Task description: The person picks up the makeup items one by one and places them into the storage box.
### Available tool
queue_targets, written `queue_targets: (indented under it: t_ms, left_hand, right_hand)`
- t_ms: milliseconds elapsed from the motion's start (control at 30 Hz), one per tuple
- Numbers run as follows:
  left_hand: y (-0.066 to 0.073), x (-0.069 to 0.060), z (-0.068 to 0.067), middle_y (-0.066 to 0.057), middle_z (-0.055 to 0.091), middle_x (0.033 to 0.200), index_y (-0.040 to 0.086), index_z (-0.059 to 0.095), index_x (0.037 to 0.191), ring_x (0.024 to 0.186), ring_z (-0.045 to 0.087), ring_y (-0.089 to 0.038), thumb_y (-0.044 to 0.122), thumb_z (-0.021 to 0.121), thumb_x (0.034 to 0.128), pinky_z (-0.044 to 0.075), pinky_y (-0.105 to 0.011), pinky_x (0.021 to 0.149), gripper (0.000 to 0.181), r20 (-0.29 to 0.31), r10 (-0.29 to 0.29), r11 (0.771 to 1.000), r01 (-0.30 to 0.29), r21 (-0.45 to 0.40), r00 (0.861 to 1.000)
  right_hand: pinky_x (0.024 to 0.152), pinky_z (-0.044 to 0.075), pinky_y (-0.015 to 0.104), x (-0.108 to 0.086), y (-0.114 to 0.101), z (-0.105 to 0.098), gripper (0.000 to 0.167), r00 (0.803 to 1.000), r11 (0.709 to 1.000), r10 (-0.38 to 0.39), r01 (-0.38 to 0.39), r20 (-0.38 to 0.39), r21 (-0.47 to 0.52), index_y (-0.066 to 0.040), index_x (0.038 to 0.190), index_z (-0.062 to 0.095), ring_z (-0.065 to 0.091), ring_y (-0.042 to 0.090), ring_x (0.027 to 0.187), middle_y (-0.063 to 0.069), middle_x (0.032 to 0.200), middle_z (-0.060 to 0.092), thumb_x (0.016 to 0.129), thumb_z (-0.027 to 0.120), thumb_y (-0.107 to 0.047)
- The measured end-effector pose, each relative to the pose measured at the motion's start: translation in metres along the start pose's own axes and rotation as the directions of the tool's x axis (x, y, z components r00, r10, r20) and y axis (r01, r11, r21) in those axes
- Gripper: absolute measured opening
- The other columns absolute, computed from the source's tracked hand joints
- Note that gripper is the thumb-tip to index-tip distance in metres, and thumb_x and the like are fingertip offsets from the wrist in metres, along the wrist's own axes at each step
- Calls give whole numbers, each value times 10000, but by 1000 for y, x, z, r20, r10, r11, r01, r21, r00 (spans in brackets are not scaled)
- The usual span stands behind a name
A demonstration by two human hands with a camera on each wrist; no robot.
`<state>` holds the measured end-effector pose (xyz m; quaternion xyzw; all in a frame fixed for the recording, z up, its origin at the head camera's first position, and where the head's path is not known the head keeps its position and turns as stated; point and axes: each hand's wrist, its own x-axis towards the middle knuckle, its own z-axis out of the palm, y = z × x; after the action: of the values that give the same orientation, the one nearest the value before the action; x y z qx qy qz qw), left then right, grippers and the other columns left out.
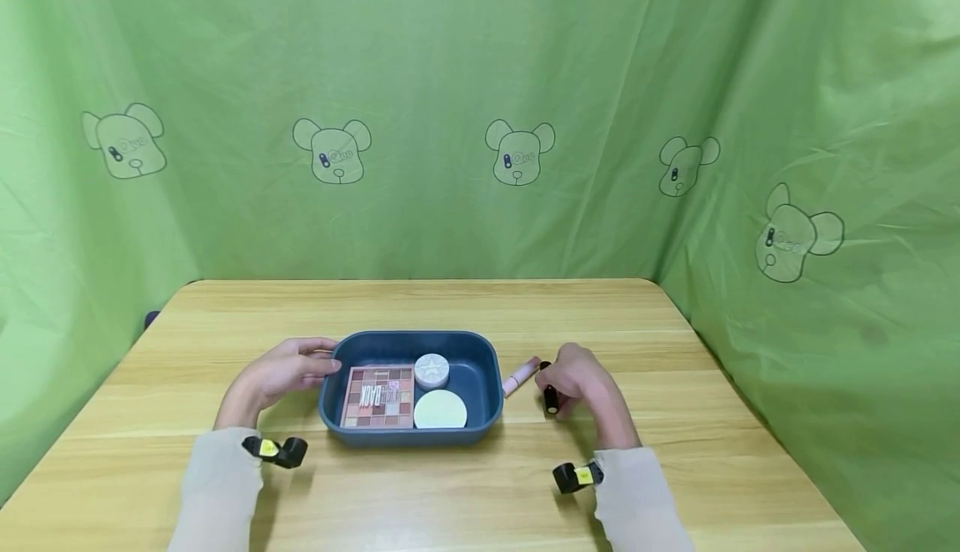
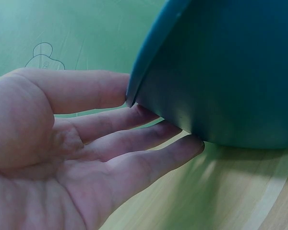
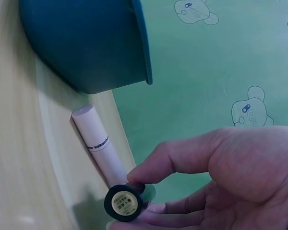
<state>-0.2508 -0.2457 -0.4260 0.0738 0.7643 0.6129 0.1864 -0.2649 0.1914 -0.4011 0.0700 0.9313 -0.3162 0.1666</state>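
Observation:
My left hand (image 1: 288,368) rests against the left end of a dark blue bin (image 1: 412,437). In the left wrist view its fingers (image 2: 149,165) are nearly straight, touching the bin's outer wall, with the thumb at the rim. An eyeshadow palette (image 1: 378,398), a round white jar (image 1: 431,371) and a white oval compact-like item (image 1: 440,410) lie inside. To the right of the bin, my right hand (image 1: 581,375) pinches a black cosmetic tube (image 1: 551,402) between thumb and fingers. The tube's round labelled end (image 3: 125,203) faces the right wrist camera.
A pale pink cosmetic tube (image 1: 521,375) lies on the wooden table (image 1: 420,502), between the bin's right end and my right hand. Green curtains (image 1: 420,227) printed with bear heads hang behind the table and along its sides.

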Motion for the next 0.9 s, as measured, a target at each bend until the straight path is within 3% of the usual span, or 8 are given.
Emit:
queue_targets:
  t_ms: [467, 900]
  left_hand:
    - [0, 0, 0, -329, 514, 1430, -141, 373, 1471, 1227, 624, -316, 96, 629, 966, 542, -392, 1061, 614, 0, -2, 1000, 2, -5, 1000]
    - [0, 0, 0, -321, 524, 1424, -135, 384, 1469, 1244, 612, -338, 105, 631, 966, 535, -395, 1070, 610, 2, 5, 1000, -5, -3, 1000]
  right_hand:
    - [589, 642, 389, -7, -6, -5, 186, 994, 993, -111, 112, -26, 38, 2, 921, 545, 603, 228, 632, 151, 804, 584, 880, 689, -107]
    - [622, 643, 418, -16, -15, -7, 236, 984, 981, -171, 175, -45, 88, 0, 994, 529, 609, 243, 605, 132, 788, 571, 886, 702, -118]
